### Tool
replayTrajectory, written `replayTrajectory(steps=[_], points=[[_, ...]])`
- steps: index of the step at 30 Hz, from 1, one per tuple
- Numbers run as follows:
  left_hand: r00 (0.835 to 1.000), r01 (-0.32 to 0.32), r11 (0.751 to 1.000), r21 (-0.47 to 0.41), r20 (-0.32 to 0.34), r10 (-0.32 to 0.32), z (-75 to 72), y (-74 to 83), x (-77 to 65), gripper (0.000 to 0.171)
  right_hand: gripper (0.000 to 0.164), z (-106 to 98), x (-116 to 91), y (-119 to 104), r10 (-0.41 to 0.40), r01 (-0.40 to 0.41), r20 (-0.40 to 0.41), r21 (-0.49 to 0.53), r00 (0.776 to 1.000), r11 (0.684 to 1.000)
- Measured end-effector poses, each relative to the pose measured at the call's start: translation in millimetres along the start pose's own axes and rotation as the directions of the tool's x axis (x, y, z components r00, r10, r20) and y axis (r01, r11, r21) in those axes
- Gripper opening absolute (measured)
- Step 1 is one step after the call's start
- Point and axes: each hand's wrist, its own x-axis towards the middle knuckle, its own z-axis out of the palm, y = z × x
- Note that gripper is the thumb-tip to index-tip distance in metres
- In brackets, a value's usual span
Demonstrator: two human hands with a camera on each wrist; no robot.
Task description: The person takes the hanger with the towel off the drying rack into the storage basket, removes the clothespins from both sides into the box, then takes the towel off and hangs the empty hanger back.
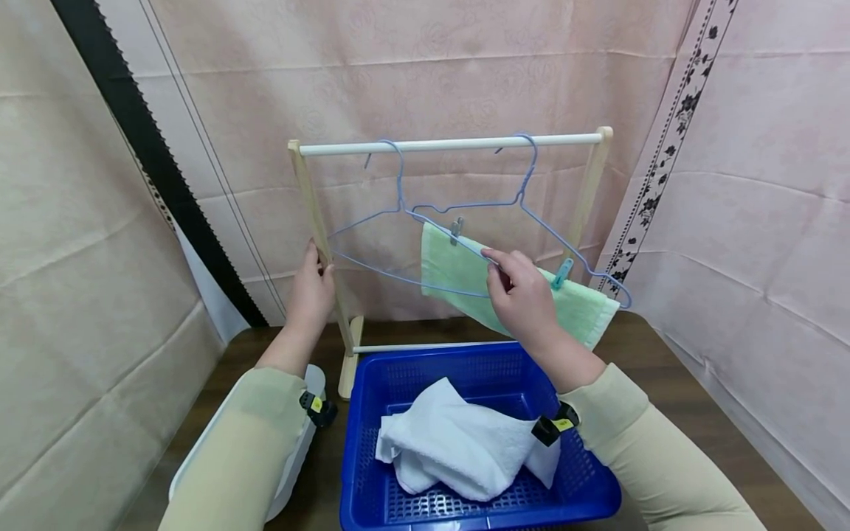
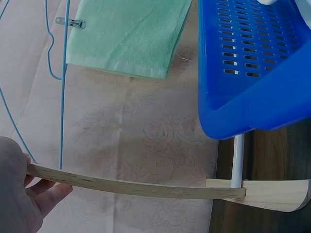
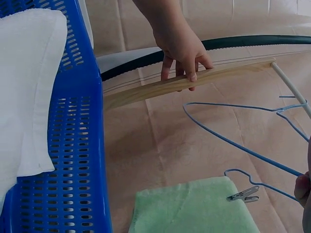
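Observation:
My left hand [image 1: 311, 287] grips the left wooden post [image 1: 307, 188] of a small drying rack, fingers bent around it. In the head view my right hand [image 1: 521, 295] pinches the right end of an empty blue wire hanger [image 1: 401, 177], hooked over the rack's white top bar [image 1: 451, 145]. Behind it a second blue hanger [image 1: 533, 166] hangs on the same bar. A folded green towel [image 1: 451, 269] is fixed to that one by a grey clothespin [image 1: 456, 230] and a teal clothespin [image 1: 562, 273]. My right hand partly covers the towel.
A blue perforated basket [image 1: 361, 442] stands on the brown table [image 1: 671, 391] in front of the rack, with a crumpled white towel [image 1: 458, 442] inside. Under my left forearm is a white container [image 1: 295, 461], partly hidden. Patterned cloth [image 1: 219, 103] surrounds the table.

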Motion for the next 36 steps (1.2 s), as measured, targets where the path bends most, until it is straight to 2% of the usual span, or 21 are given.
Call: replayTrajectory(steps=[16,28,36], points=[[1.0,-0.02,1.0,0.012,-0.017,0.021,1.1,2.7,2.6,0.063,0.023,-2.6,-3.7,2.6,0.012,-0.012,0.005,-0.024,1.0,1.0],[1.0,0.004,1.0,0.012,0.003,-0.004,-1.2,1.2,1.7,0.063,0.023,-5.9,-8.9,4.8,0.018,-0.018,-0.003,-0.039,1.0,0.999],[1.0,0.01,0.999,0.036,0.009,-0.01,-1.0,-0.7,-0.4,0.063,0.023,-10.0,-15.2,6.2,0.051,-0.05,0.025,-0.04,0.998,0.998]])
